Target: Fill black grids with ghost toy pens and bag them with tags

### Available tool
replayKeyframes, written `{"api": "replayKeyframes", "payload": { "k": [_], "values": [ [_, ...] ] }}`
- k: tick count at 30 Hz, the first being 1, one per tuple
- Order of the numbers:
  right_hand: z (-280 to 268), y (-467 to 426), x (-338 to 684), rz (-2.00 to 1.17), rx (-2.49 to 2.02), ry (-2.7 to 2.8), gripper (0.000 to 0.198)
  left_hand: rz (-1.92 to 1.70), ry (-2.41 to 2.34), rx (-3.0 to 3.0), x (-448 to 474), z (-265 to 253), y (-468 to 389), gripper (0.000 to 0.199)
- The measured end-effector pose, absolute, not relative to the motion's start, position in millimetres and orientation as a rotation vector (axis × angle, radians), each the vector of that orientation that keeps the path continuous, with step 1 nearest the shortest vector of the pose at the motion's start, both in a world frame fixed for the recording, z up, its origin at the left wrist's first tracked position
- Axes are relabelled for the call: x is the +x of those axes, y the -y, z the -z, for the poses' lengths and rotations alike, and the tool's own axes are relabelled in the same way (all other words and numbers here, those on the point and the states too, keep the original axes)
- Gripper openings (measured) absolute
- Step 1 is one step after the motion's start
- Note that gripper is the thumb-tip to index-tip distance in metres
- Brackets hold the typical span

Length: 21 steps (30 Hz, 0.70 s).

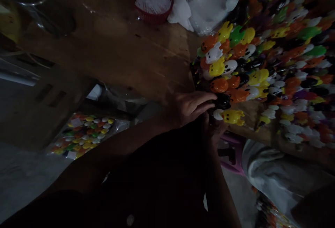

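Note:
In the dim head view, my left hand (195, 106) reaches in from the left with its fingers closed at a small glossy black toy figure (222, 101). Just below it is my right hand (215, 130), in deep shadow and curled under a yellow toy figure (233, 117) and a white toy figure (218, 114). Its fingers are mostly hidden, so its exact hold is unclear. Beside both hands, a dense mass of orange, yellow, white, black and green toy figures (219, 85) stands at the edge of the wooden table (125, 53).
A red basket (154, 17) of white paper slips stands at the back, near clear plastic bags (209, 8). A bag of coloured figures (83, 133) lies lower left. At right are a purple stool (237, 153) and a person in a light garment (274, 172).

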State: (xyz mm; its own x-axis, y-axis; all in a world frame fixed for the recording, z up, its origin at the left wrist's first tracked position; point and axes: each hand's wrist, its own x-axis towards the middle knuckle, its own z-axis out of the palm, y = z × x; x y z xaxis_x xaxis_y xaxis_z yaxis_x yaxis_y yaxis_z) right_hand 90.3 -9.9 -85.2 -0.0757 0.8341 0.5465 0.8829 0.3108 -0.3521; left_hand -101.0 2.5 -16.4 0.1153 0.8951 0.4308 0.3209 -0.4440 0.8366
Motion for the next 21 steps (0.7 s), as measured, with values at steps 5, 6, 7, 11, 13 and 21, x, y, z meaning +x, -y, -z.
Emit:
{"api": "replayKeyframes", "payload": {
  "k": [5,6,7,11,13,21],
  "values": [
    [89.0,9.6,86.9,0.057,-1.532,1.902,0.04,-1.106,-1.033,2.007,-111.4,-14.4,-35.0,0.026],
    [90.9,10.2,85.9,0.065,-1.537,1.892,0.04,-1.088,-1.033,2.024,-111.3,-16.1,-42.7,0.024],
    [92.9,11.0,84.7,0.072,-1.542,1.877,0.041,-1.093,-1.048,2.039,-110.6,-16.3,-48.4,0.022],
    [98.3,13.4,82.0,-0.016,-1.561,1.817,0.035,-1.221,-1.086,2.163,-104.9,-7.6,-45.8,0.021],
    [97.9,12.7,83.3,-0.116,-1.557,1.829,0.027,-1.329,-1.075,2.182,-103.2,-1.0,-31.6,0.025],
    [93.8,10.3,85.5,-0.321,-1.417,1.85,0.022,-1.622,-1.218,2.461,-91.7,1.3,8.4,0.054]
  ]
}}
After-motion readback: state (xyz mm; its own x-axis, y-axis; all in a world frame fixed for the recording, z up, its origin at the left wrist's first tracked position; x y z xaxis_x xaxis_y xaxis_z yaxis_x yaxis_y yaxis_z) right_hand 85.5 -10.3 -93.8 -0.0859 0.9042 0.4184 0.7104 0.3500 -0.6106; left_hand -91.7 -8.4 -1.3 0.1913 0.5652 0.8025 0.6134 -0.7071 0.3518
